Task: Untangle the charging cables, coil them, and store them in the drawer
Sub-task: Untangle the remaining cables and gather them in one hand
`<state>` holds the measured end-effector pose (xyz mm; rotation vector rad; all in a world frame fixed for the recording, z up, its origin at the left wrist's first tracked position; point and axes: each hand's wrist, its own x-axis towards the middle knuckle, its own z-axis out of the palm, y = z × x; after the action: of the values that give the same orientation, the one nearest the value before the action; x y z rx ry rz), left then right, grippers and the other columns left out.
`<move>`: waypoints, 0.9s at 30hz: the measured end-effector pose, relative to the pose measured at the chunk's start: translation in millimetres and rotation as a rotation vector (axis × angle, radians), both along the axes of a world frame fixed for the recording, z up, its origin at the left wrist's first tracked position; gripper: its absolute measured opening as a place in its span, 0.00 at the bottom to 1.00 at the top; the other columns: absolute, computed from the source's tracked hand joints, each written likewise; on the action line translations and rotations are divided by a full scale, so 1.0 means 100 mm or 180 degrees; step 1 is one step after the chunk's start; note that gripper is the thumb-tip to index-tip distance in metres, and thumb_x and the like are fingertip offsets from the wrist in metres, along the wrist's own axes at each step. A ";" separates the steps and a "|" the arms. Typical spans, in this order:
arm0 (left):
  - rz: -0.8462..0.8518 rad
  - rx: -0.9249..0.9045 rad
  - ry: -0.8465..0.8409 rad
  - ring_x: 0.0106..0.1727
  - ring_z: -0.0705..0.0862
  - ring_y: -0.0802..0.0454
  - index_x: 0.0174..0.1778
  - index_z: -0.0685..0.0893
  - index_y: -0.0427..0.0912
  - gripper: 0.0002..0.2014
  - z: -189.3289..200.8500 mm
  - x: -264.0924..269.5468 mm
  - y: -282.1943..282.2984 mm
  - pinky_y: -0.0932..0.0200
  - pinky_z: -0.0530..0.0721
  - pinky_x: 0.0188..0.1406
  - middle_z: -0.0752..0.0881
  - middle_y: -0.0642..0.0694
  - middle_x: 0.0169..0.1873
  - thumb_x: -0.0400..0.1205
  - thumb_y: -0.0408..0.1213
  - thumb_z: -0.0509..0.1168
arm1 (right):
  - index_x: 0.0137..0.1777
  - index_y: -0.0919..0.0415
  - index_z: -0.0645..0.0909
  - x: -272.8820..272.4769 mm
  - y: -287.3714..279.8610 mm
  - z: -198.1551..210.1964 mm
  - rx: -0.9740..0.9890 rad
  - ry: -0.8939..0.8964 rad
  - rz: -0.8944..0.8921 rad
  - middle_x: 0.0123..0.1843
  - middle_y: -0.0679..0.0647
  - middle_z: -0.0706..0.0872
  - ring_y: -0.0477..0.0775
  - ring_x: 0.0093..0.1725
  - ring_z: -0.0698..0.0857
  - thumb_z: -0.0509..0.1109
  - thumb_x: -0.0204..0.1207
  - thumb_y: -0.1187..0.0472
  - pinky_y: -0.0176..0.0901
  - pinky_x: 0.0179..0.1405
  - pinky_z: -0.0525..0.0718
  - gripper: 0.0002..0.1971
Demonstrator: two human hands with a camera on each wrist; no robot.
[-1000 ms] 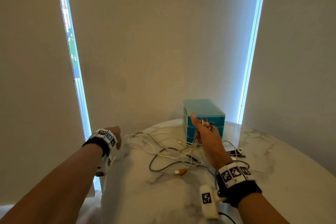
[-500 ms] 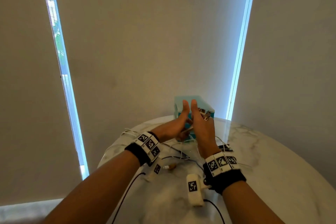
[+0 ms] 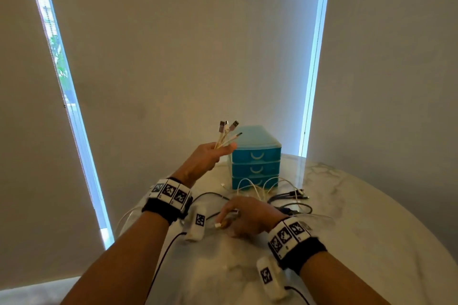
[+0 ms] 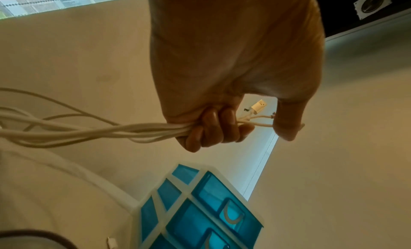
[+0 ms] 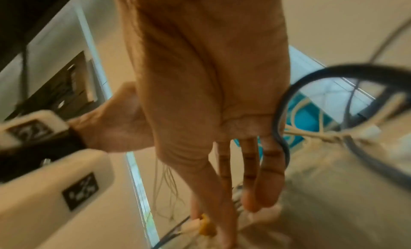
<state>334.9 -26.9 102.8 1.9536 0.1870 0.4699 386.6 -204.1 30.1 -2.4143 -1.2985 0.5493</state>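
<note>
My left hand (image 3: pixel 218 151) is raised in front of the blue three-drawer unit (image 3: pixel 256 156) and grips a bundle of white cables (image 4: pixel 89 131) in its fist (image 4: pixel 213 129). Their USB plugs (image 3: pixel 226 129) stick up above the fingers. My right hand (image 3: pixel 230 219) is low on the marble table (image 3: pixel 359 230). Its thumb and forefinger pinch a yellow-tipped cable plug (image 5: pixel 205 224), while the other fingers stay straight. More white cable loops (image 3: pixel 257 184) lie at the foot of the drawers, all of which are closed.
Dark cables (image 3: pixel 290 197) lie on the table right of my right hand, and one dark loop (image 5: pixel 286 129) curves beside its little finger. The round table's edge falls away at the left. Blinds and window strips stand behind the drawers.
The bundle of plugs went from my right hand to my left, which lifted it. My right hand dropped to the table onto the yellow-tipped plug.
</note>
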 end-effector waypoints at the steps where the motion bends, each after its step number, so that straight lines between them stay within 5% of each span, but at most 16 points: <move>1: 0.0045 0.0001 0.0029 0.36 0.71 0.57 0.58 0.92 0.51 0.18 -0.03 0.01 -0.04 0.59 0.71 0.37 0.79 0.64 0.26 0.87 0.61 0.70 | 0.63 0.43 0.94 0.00 0.02 0.01 0.0009 -0.0198 0.0065 0.66 0.43 0.87 0.46 0.64 0.81 0.80 0.78 0.65 0.49 0.73 0.82 0.18; 4: 0.0187 -0.0189 -0.0066 0.36 0.72 0.57 0.57 0.93 0.50 0.18 -0.12 0.02 -0.09 0.59 0.72 0.37 0.79 0.66 0.22 0.86 0.61 0.71 | 0.59 0.47 0.94 0.10 0.01 0.02 0.0070 -0.0644 0.0120 0.56 0.42 0.91 0.44 0.56 0.86 0.82 0.80 0.59 0.47 0.66 0.87 0.10; 7: 0.0348 -0.0358 -0.0176 0.33 0.78 0.63 0.58 0.93 0.49 0.17 -0.18 0.04 -0.14 0.61 0.75 0.38 0.81 0.66 0.23 0.86 0.59 0.72 | 0.59 0.47 0.90 0.31 -0.16 0.02 0.0639 -0.0661 -0.0478 0.55 0.42 0.91 0.45 0.57 0.88 0.81 0.80 0.56 0.47 0.65 0.90 0.10; 9: 0.0411 -0.0404 -0.0296 0.36 0.83 0.68 0.56 0.92 0.48 0.15 -0.20 0.06 -0.20 0.65 0.78 0.40 0.87 0.65 0.31 0.88 0.56 0.71 | 0.64 0.51 0.86 0.51 -0.34 0.06 0.1899 0.0220 -0.1305 0.57 0.47 0.91 0.48 0.55 0.91 0.80 0.83 0.56 0.44 0.54 0.92 0.12; 11: 0.0514 -0.0457 -0.0430 0.43 0.84 0.60 0.53 0.92 0.44 0.17 -0.22 0.10 -0.24 0.60 0.80 0.45 0.90 0.57 0.40 0.87 0.56 0.73 | 0.67 0.59 0.84 0.66 -0.53 0.09 0.3458 0.1598 -0.2073 0.61 0.58 0.94 0.54 0.56 0.95 0.77 0.87 0.58 0.42 0.44 0.92 0.12; 14: 0.0644 -0.0728 -0.0550 0.33 0.76 0.60 0.42 0.85 0.43 0.18 -0.30 0.20 -0.29 0.58 0.76 0.39 0.81 0.62 0.26 0.85 0.54 0.75 | 0.72 0.67 0.84 0.68 -0.72 -0.01 0.4900 0.2835 -0.2197 0.68 0.63 0.92 0.57 0.63 0.93 0.74 0.88 0.64 0.41 0.52 0.95 0.15; 16: 0.0604 -0.0826 -0.0590 0.25 0.73 0.64 0.42 0.85 0.42 0.18 -0.40 0.25 -0.32 0.58 0.74 0.37 0.75 0.63 0.20 0.84 0.53 0.77 | 0.72 0.70 0.83 0.64 -0.78 -0.17 0.5389 0.3694 -0.1941 0.70 0.65 0.91 0.62 0.69 0.92 0.89 0.72 0.63 0.44 0.61 0.93 0.31; 18: 0.0561 -0.0877 -0.0649 0.23 0.75 0.67 0.45 0.89 0.35 0.19 -0.48 0.25 -0.36 0.57 0.80 0.45 0.77 0.62 0.19 0.84 0.51 0.77 | 0.71 0.71 0.83 0.63 -0.79 -0.30 0.5550 0.4400 -0.1580 0.69 0.70 0.91 0.66 0.70 0.91 1.00 0.48 0.61 0.51 0.65 0.90 0.49; 20: 0.0503 -0.0859 -0.0597 0.26 0.81 0.70 0.45 0.92 0.36 0.17 -0.56 0.28 -0.37 0.54 0.84 0.55 0.85 0.61 0.24 0.83 0.51 0.78 | 0.77 0.73 0.79 0.60 -0.73 -0.35 0.5450 0.4511 -0.1504 0.71 0.72 0.90 0.66 0.72 0.90 0.89 0.71 0.63 0.51 0.67 0.90 0.37; 22: 0.0420 -0.0743 -0.0530 0.31 0.85 0.72 0.48 0.95 0.42 0.13 -0.58 0.26 -0.43 0.51 0.86 0.55 0.92 0.60 0.32 0.83 0.50 0.78 | 0.79 0.74 0.79 0.60 -0.65 -0.34 0.5277 0.4342 -0.1672 0.71 0.71 0.90 0.63 0.71 0.91 0.72 0.88 0.65 0.48 0.65 0.92 0.22; 24: 0.0309 -0.0678 -0.0509 0.30 0.86 0.71 0.53 0.96 0.42 0.11 -0.62 0.24 -0.49 0.46 0.89 0.49 0.95 0.58 0.36 0.85 0.46 0.77 | 0.78 0.73 0.79 0.57 -0.58 -0.31 0.5106 0.4144 -0.1599 0.70 0.69 0.91 0.63 0.69 0.93 0.70 0.89 0.66 0.47 0.65 0.93 0.19; 25: 0.0274 -0.0683 -0.0515 0.33 0.87 0.72 0.54 0.96 0.42 0.10 -0.63 0.23 -0.51 0.50 0.89 0.44 0.95 0.58 0.39 0.86 0.45 0.76 | 0.77 0.72 0.78 0.54 -0.56 -0.30 0.5000 0.4041 -0.1495 0.69 0.69 0.92 0.63 0.68 0.93 0.72 0.88 0.66 0.48 0.65 0.93 0.20; 27: 0.0258 -0.0642 -0.0456 0.33 0.87 0.71 0.56 0.96 0.42 0.13 -0.65 0.21 -0.54 0.70 0.82 0.31 0.91 0.64 0.29 0.88 0.48 0.73 | 0.74 0.69 0.79 0.49 -0.53 -0.30 0.4776 0.3826 -0.1382 0.68 0.70 0.92 0.65 0.68 0.93 0.73 0.87 0.67 0.48 0.64 0.93 0.17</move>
<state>356.0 -80.8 37.7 1.7133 0.2139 0.6183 435.9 -256.8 0.3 -0.7162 -0.2728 0.4494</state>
